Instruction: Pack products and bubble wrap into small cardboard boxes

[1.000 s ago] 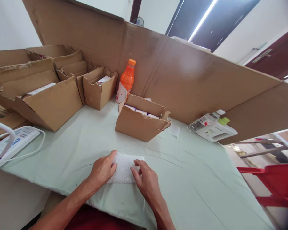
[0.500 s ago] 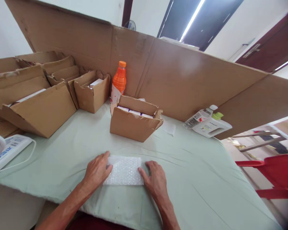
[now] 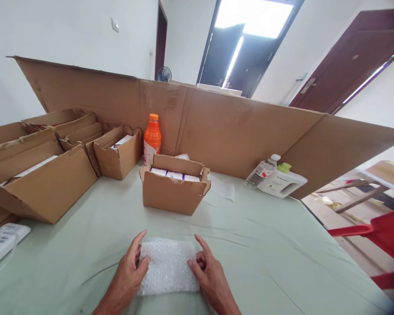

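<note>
Head view: bubble-wrap piece (image 3: 169,267) lies between both hands at the near side of a pale green cloth (image 3: 265,249). Left hand (image 3: 126,273) grips its left edge, thumb on top; right hand (image 3: 213,275) grips the right edge likewise. Both index fingers point forward. Beyond, apart from the hands: open cardboard box (image 3: 169,194) containing white packs (image 3: 174,175) (three visible, in a row). Orange bottle (image 3: 153,135) upright behind it, partly hidden. Larger cartons (image 3: 54,188) at left. Far right: clear bottle (image 3: 261,173), tilted, beside white jug (image 3: 282,183) with green cap. Cardboard panel (image 3: 233,131) spans the back.
</note>
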### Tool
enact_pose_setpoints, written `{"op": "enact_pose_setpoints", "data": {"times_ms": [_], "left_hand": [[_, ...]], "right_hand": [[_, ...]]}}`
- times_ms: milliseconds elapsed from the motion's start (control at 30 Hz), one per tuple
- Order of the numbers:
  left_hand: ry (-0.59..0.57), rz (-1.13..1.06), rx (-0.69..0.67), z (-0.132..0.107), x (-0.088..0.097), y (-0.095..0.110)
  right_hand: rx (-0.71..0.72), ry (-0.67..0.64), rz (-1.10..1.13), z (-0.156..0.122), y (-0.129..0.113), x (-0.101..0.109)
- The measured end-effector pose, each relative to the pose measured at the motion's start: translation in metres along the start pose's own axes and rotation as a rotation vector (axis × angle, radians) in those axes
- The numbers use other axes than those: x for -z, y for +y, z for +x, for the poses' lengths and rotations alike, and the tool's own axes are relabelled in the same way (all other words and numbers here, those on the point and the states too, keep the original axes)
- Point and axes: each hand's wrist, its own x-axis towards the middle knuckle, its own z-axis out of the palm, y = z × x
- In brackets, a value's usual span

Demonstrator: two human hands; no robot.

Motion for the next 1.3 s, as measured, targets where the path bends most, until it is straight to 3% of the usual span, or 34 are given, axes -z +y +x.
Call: {"op": "enact_pose_setpoints", "data": {"times_ms": [67,133,300,400,467,567,633,900,1133,1300], "left_hand": [[0.065,-0.025,-0.059,0.0,0.005,0.009],[0.134,0.019,-0.152,0.006,0.017,0.035],[0.295,0.249,-0.539,0.053,0.058,0.149],[0.26,0.369,-0.626,0.102,0.07,0.208],[0.13,0.533,-0.547,0.136,0.071,0.228],[-0.048,0.709,-0.44,0.181,0.066,0.233],[-0.095,0.753,-0.408,0.202,0.061,0.229],[-0.169,0.813,-0.253,0.245,0.051,0.215],[-0.282,0.761,-0.091,0.256,0.06,0.22],[-0.37,0.885,-0.118,0.241,0.05,0.218]], "right_hand": [[0.086,-0.025,0.031,0.001,-0.012,0.011],[0.215,0.014,0.058,0.007,-0.034,0.029],[0.514,0.273,0.039,0.057,-0.113,0.086],[0.582,0.36,-0.013,0.111,-0.15,0.109],[0.57,0.262,-0.149,0.15,-0.163,0.116],[0.453,0.017,-0.547,0.195,-0.171,0.119],[0.376,-0.09,-0.749,0.213,-0.173,0.116],[0.303,-0.223,-0.922,0.244,-0.184,0.106],[0.21,-0.385,-0.867,0.264,-0.177,0.125],[0.23,-0.342,-1.038,0.247,-0.177,0.109]]}}
